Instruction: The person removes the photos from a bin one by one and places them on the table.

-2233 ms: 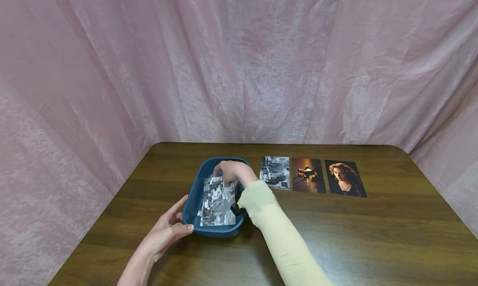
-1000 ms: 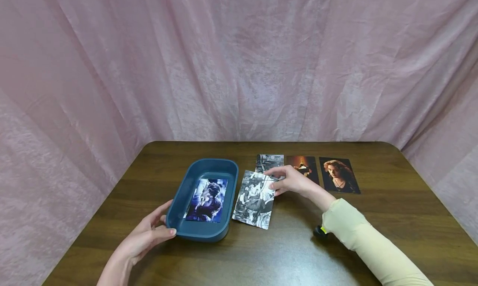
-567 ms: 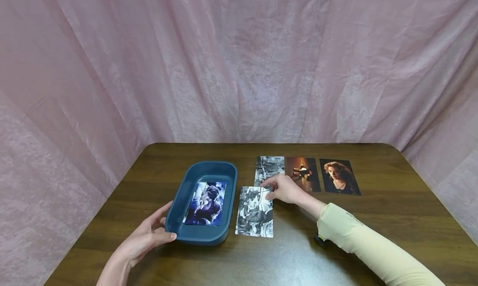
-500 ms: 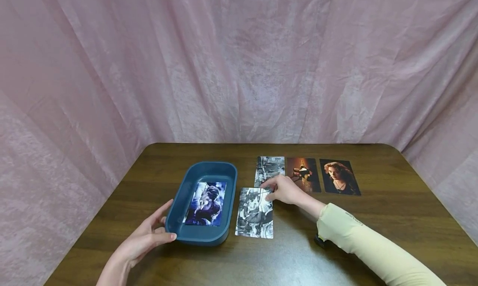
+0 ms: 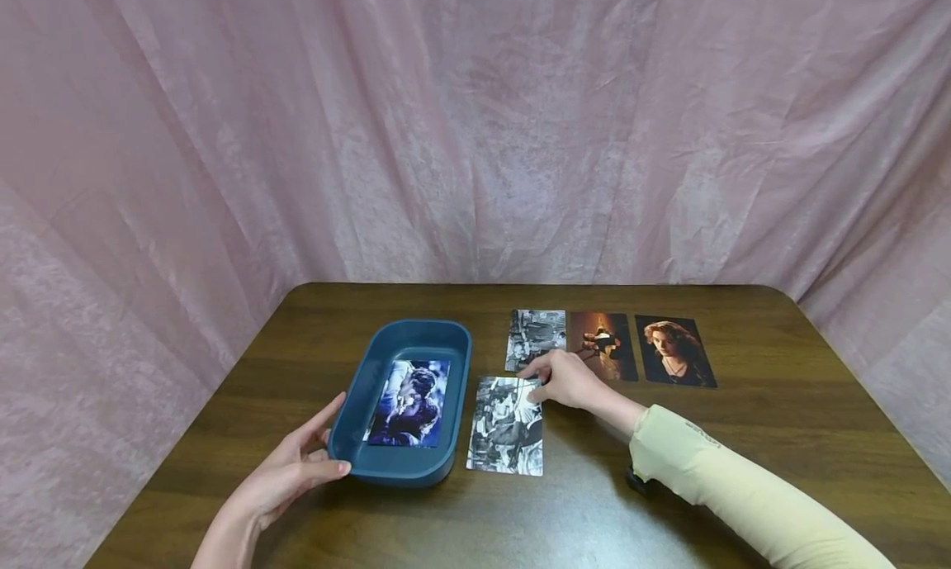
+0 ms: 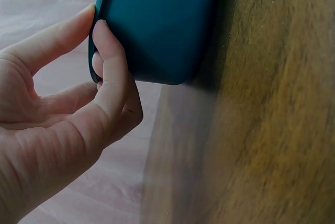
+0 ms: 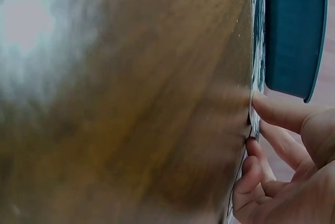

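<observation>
A black-and-white photo [image 5: 507, 425] [image 7: 255, 51] lies flat on the brown table [image 5: 669, 470], just right of a blue tray [image 5: 349, 437] [image 7: 290, 30] [image 6: 157, 25]. My right hand [image 5: 546, 381] [image 7: 259, 135] pinches the photo's far right corner, thumb on top and curled fingers at its edge. A blue-tinted photo [image 5: 409, 402] lies face up in the tray. My left hand [image 5: 323, 462] [image 6: 97, 41] holds the tray's near left corner, with the thumb on the outer wall and the fingers along the side.
Three photos lie in a row at the back of the table: a black-and-white one [image 5: 537, 336], an orange one [image 5: 602, 344] and a portrait [image 5: 674, 350]. A pink curtain [image 5: 475, 123] hangs behind and beside the table.
My right hand took the black-and-white photo out of the tray, carried it right and laid it flat on the table, then drew it slightly nearer. The blue-tinted photo now shows in the tray.
</observation>
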### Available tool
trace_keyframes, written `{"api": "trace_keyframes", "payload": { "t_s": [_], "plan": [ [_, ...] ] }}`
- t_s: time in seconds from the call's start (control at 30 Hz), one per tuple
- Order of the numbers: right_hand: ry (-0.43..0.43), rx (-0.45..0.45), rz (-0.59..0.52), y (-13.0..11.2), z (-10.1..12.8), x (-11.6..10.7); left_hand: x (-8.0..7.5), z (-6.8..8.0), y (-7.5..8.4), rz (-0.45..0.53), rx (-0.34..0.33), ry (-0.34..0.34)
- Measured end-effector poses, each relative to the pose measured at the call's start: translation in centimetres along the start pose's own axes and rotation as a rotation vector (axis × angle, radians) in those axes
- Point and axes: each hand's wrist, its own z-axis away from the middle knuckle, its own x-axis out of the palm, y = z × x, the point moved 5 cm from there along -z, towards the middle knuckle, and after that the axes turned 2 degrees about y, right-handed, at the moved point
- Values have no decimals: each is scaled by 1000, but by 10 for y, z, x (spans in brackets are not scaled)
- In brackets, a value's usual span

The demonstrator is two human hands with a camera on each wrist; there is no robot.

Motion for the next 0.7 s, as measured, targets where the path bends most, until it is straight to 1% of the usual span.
{"api": "trace_keyframes", "payload": {
  "t_s": [0.17,0.3,0.4,0.5,0.57,0.7],
  "plan": [
    [24,-14,40,-2,2,-1,0,0,0,3,-16,5],
    [18,-78,43,-4,0,-1,0,0,0,3,-22,8],
    [-5,-140,12,-10,-5,-1,0,1,-1,4,-17,3],
    [-33,-185,-23,-21,-15,-4,0,2,-1,6,-4,-3],
    [-45,-188,-48,-32,-24,-8,0,2,-1,7,3,-6],
    [-52,-208,-57,-58,-44,-15,0,1,0,10,3,-13]
  ]
}}
